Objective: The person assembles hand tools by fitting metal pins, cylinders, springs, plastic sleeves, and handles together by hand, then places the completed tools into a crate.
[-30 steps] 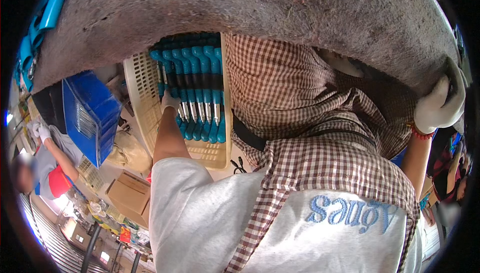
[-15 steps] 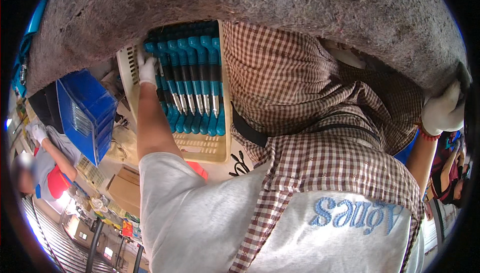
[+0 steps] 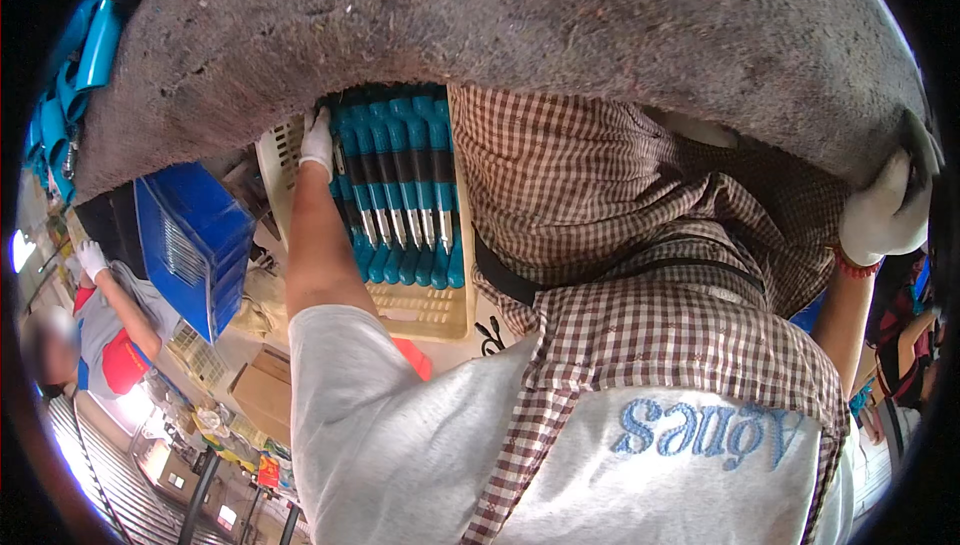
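Observation:
My left hand (image 3: 316, 148), in a white glove, reaches into a cream plastic crate (image 3: 465, 310) beside my lap. It is at the left end of a row of tools (image 3: 398, 170) with teal and black handles and silver metal middles. The tools lie side by side in layers. The grey table edge hides the far part of the crate and my fingertips, so I cannot see whether they grip a tool. At the far right, my white-gloved right hand (image 3: 885, 213) is at the edge of the grey table. Its fingers curl round something dark that I cannot make out.
The fuzzy grey tabletop (image 3: 520, 15) spans the front. Teal parts (image 3: 98, 45) lie at its far left end. Left of the crate stand a blue bin (image 3: 195, 245) and a cardboard box (image 3: 265, 390). A co-worker (image 3: 115, 325) is at the left; another person is at the right edge.
The view has shifted, so the crate sits lower and further right, and more teal parts show at the left. My left hand's fingers have come closer together; my right hand stays at the table edge.

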The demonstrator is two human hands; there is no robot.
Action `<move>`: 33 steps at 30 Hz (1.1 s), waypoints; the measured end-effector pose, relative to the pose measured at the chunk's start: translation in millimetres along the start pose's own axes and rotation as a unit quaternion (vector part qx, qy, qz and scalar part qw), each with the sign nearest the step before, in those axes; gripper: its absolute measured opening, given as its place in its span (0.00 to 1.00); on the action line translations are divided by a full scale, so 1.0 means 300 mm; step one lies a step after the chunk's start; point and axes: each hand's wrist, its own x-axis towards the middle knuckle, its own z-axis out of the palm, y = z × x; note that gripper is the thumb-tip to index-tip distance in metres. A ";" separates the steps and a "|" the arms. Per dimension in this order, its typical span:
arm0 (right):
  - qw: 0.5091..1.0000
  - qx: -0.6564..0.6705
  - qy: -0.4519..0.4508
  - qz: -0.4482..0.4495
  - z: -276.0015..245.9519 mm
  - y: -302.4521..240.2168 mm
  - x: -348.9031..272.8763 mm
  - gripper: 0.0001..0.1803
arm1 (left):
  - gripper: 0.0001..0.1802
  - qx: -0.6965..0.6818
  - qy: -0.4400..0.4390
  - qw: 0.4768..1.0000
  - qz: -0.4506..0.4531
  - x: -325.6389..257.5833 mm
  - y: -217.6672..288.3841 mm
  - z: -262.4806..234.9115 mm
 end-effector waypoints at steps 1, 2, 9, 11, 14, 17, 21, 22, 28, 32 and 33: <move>0.999 0.012 0.008 0.040 -0.003 -0.014 -0.005 0.13 | 0.30 -0.003 0.027 0.999 0.020 -0.009 0.007 0.019; 0.999 0.010 0.014 0.042 -0.003 -0.019 -0.002 0.13 | 0.29 -0.007 0.058 0.998 0.039 -0.010 0.006 0.021; 0.999 -0.050 0.004 0.001 -0.010 -0.070 0.021 0.13 | 0.32 0.162 0.157 0.964 0.143 -0.044 -0.044 0.000; 1.000 -0.024 0.015 0.001 -0.016 -0.087 0.047 0.14 | 0.28 0.140 0.240 0.938 0.206 -0.088 -0.026 0.011; 0.999 -0.028 0.023 0.024 -0.012 -0.112 0.054 0.14 | 0.22 0.241 0.256 0.868 0.351 -0.245 0.005 0.147; 0.998 -0.015 0.030 0.060 0.024 -0.136 0.022 0.15 | 0.17 0.360 0.101 0.861 0.344 -0.436 -0.018 0.333; 0.997 -0.001 0.039 0.065 0.031 -0.156 0.053 0.14 | 0.15 0.280 0.069 0.914 0.285 -0.544 -0.182 0.453; 0.997 0.014 0.046 0.056 0.033 -0.161 0.063 0.14 | 0.16 0.165 0.089 0.962 0.199 -0.523 -0.256 0.446; 0.995 0.066 0.060 0.051 0.050 -0.155 0.054 0.12 | 0.17 0.020 0.207 0.916 0.344 -0.695 -0.069 0.517; 0.968 0.238 0.058 0.046 -0.009 -0.135 -0.084 0.12 | 0.16 0.082 0.086 0.828 0.549 -1.029 0.263 0.597; 0.972 0.228 -0.051 0.005 -0.013 -0.131 -0.145 0.12 | 0.20 0.157 0.018 0.823 0.546 -1.084 0.311 0.616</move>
